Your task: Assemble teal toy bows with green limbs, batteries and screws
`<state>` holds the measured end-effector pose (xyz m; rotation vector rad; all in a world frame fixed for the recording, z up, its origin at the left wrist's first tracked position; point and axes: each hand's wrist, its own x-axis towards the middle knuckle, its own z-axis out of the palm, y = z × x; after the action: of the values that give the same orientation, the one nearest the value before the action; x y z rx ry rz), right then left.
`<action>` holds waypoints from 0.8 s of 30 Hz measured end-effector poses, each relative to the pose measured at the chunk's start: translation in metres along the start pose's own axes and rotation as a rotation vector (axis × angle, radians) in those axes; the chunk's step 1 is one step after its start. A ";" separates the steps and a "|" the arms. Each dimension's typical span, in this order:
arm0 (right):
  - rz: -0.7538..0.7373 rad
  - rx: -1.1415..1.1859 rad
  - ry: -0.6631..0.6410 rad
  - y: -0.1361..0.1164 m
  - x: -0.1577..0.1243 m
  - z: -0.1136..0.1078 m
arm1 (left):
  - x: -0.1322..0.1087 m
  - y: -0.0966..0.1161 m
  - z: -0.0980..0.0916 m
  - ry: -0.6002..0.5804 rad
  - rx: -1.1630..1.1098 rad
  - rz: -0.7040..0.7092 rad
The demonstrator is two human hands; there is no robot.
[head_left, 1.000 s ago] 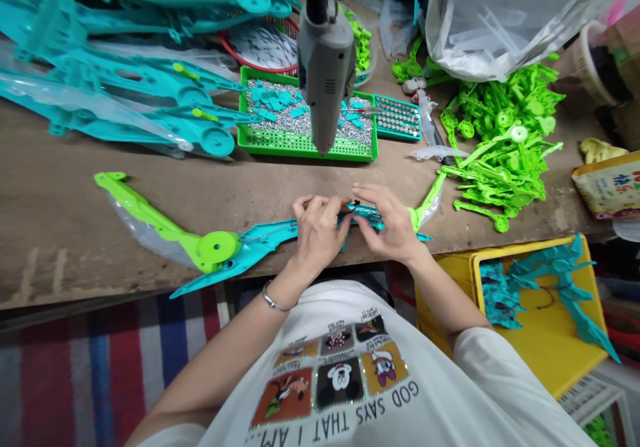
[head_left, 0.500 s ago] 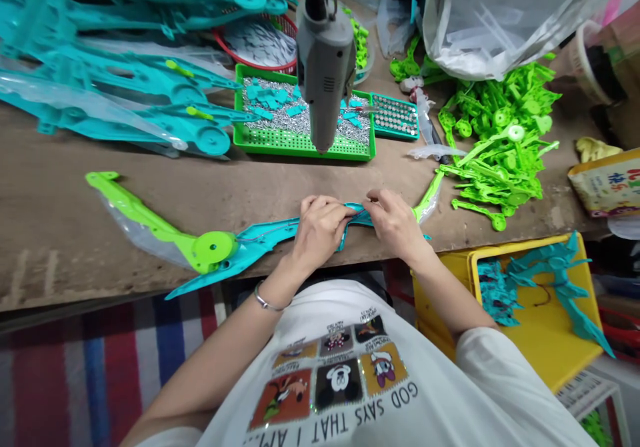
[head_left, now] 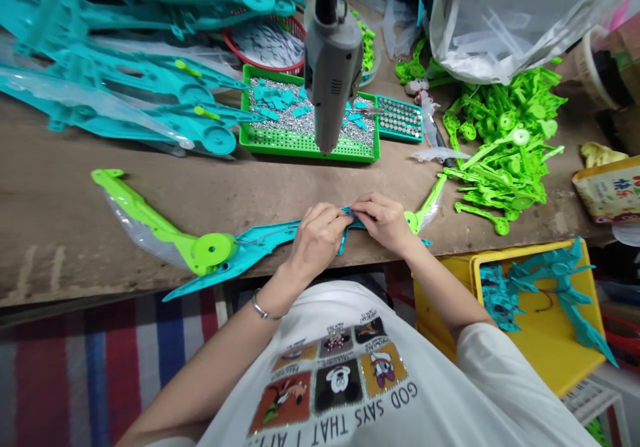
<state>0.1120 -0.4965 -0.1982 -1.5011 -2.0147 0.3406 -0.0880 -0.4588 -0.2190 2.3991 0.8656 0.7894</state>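
Observation:
A teal plastic toy bow (head_left: 267, 237) lies along the front of the bench, its open inner side up. Green limbs with clear plastic are fitted at both ends: the left limb (head_left: 150, 224) and the right limb (head_left: 431, 200). A thin cord (head_left: 260, 239) runs inside the teal body. My left hand (head_left: 320, 237) is closed over the middle of the bow, fingertips pressed on it. Just right of it, my right hand (head_left: 383, 220) is closed in a pinch on the cord at the bow's middle. Both sets of fingertips nearly meet and hide the detail there.
A grey power screwdriver (head_left: 333, 80) hangs over a green tray (head_left: 310, 148) of screws. Beside that stands a teal box (head_left: 400, 117) of small round metal parts. Teal bow bodies (head_left: 200, 94) are stacked left, green limbs (head_left: 510, 147) piled right. A yellow bin (head_left: 545, 360) sits front right.
My right hand has moved left, bringing its fingertips against those of my left hand. The left hand and the bow have hardly moved; the view has shifted slightly.

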 end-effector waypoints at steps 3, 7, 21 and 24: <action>-0.003 -0.015 -0.063 0.003 0.005 0.002 | -0.001 0.004 -0.002 0.037 0.008 -0.070; 0.001 -0.003 -0.113 0.004 0.011 0.003 | -0.002 0.015 -0.006 0.090 0.143 -0.205; -0.012 -0.047 -0.276 -0.004 0.025 -0.008 | 0.002 0.017 -0.008 0.065 0.171 -0.448; -0.006 -0.076 -0.288 -0.006 0.027 -0.009 | 0.000 0.016 -0.006 0.087 0.131 -0.424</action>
<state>0.1071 -0.4746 -0.1797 -1.5656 -2.2770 0.5078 -0.0849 -0.4683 -0.2055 2.1820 1.4384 0.6875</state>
